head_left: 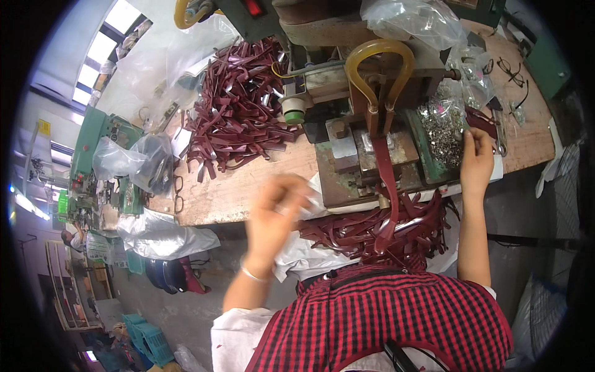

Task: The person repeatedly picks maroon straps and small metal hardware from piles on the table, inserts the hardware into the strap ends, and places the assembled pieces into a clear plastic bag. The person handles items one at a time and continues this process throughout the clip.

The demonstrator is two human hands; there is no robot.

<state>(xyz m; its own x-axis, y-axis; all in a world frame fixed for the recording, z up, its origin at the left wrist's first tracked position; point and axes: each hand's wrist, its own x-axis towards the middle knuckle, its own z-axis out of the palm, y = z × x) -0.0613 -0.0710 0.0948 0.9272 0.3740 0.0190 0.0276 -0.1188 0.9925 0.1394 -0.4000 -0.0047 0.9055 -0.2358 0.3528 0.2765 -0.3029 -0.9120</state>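
My left hand [277, 208] is in the air over the table's front edge, left of the press. Motion smears its fingers, so what it holds, if anything, does not show. Over at the right, my right hand [478, 162] has thumb and forefinger pinched together beside a heap of small metal pieces [442, 133]. Whatever is between those fingertips is too small to name. A maroon strap [387, 173] runs from under the head of the press [372, 80] down toward my lap. More maroon straps [347, 232] lie heaped across my lap.
A large pile of maroon straps [238, 105] covers the table left of the press. Eyeglasses [511, 73] lie at the far right, near scissors [501, 144]. Clear plastic bags [409, 22] drape over the press. A green machine [93, 149] stands at the left.
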